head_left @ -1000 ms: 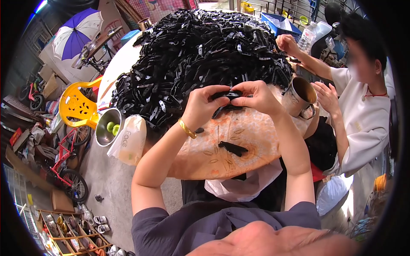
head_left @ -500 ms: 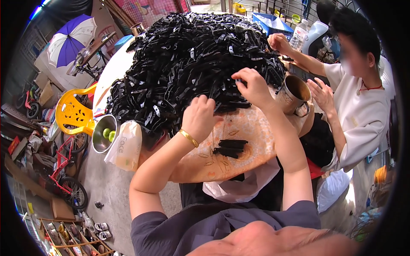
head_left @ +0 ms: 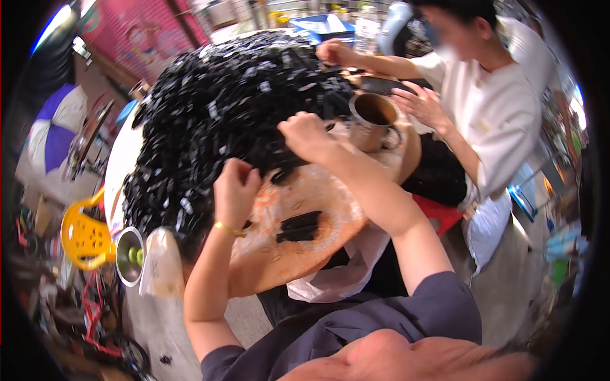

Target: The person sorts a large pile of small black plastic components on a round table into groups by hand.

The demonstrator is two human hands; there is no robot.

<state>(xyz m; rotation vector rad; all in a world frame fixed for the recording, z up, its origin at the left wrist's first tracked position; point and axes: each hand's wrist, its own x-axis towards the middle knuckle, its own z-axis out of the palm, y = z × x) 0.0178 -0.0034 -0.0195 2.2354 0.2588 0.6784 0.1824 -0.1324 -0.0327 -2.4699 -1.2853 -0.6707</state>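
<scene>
Left hand and right hand at the heap of black pieces

The left hand is at the near edge of the heap, its fingers bent inward; I cannot tell if they grip something. The right hand, farther forward, also has curled fingers, and the blur does not show whether a piece is inside. Between the forearms, a few loose dark pieces lie close together on the orange patterned cloth. To the right stands a metal mug; beyond it, a co-worker's hand is beside the heap. At left is a metal bowl with green fruits.
</scene>
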